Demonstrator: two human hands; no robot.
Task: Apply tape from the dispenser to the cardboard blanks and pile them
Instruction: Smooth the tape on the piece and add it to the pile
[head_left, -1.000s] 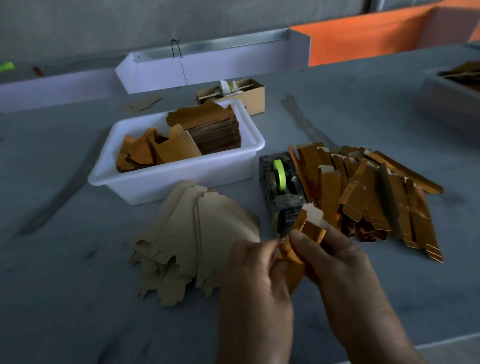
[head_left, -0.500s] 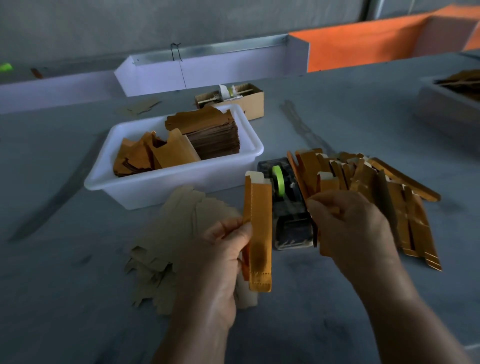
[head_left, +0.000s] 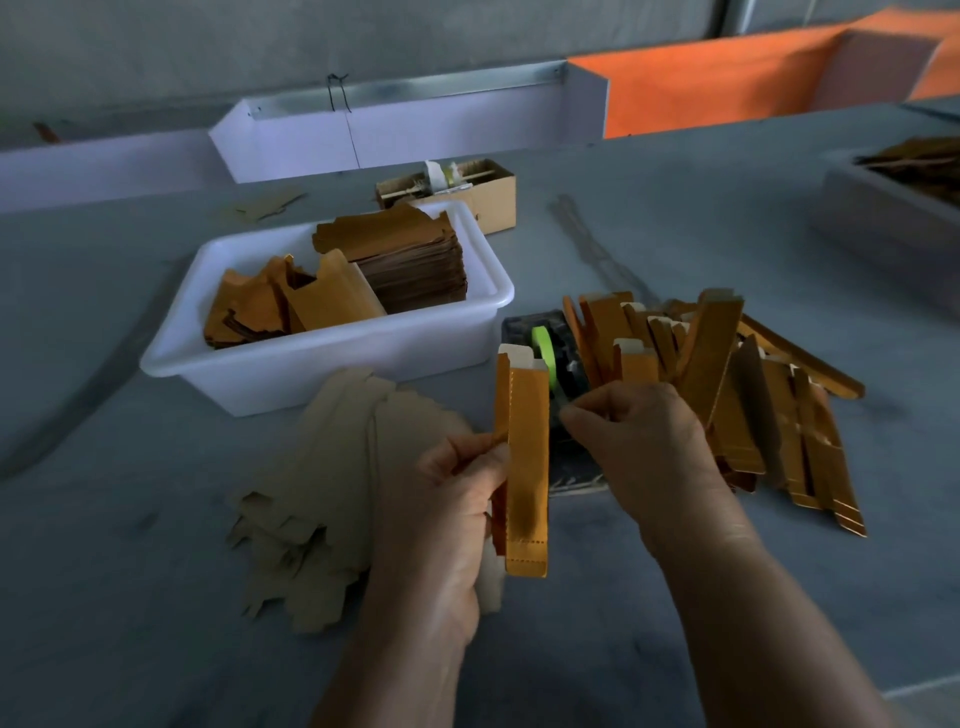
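My left hand (head_left: 457, 499) grips a folded gold cardboard blank (head_left: 524, 467), held upright in front of the tape dispenser (head_left: 556, 364). The dispenser is dark with a green tape roll (head_left: 543, 345) and is partly hidden behind the blank and my right hand. My right hand (head_left: 644, 441) hovers over the dispenser's front end with thumb and forefinger pinched together; the tape itself cannot be made out between them. A heap of folded gold blanks (head_left: 727, 395) lies right of the dispenser. Flat pale blanks (head_left: 332, 488) lie fanned on the table to the left.
A white plastic tub (head_left: 332, 358) behind the flat blanks holds stacked and loose gold blanks. A small open cardboard box (head_left: 467, 187) stands behind it. A grey tray (head_left: 893, 208) sits at the far right. The table's near edge runs at the lower right.
The blank went from both hands low and folded to upright in my left hand alone. My right hand moved to the dispenser and now pinches at its front end.
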